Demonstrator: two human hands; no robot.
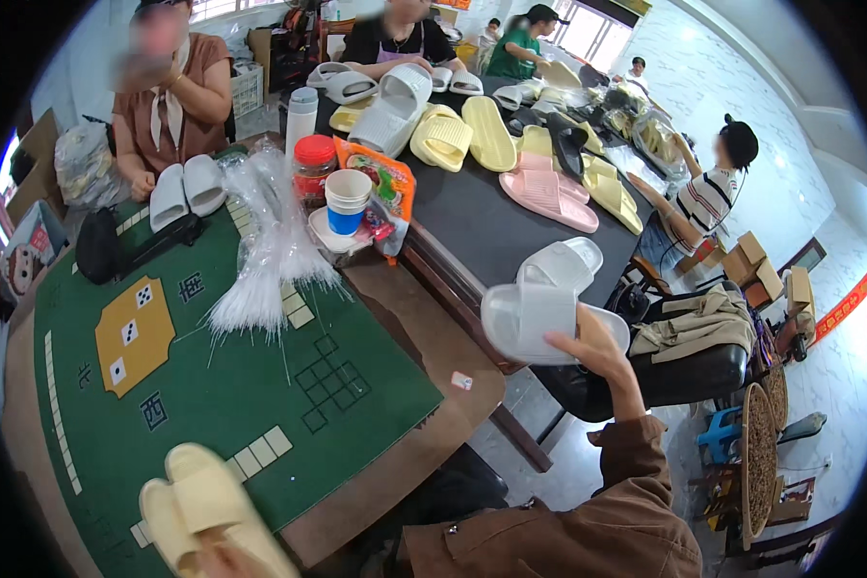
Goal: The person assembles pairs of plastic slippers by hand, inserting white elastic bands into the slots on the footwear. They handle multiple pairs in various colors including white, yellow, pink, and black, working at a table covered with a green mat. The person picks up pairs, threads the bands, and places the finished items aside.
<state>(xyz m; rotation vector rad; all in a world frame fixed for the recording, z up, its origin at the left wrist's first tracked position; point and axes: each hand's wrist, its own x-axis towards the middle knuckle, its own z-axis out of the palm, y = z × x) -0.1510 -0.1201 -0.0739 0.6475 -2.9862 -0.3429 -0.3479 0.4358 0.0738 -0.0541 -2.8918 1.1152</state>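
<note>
At the lower left, my left hand (229, 557), smeared and partly cut off by the frame edge, is on a pair of pale yellow slide slippers (207, 486) over the green table cover (212, 405). Out to the right, my right hand (602, 347) grips a pale grey slide slipper (530, 321), thumb on its strap side, above the dark table's near edge. Just behind it is a second pale grey slipper (564, 267); whether it rests on the table or is held too, I cannot tell.
Clear plastic ties (275, 250), a red-lidded jar (314, 169), paper cups (347, 197) and an orange packet (380, 188) crowd the green table's far side. Pink slippers (549, 191) and several others cover the dark table (472, 231). A black chair (665, 376) stands right; people sit beyond.
</note>
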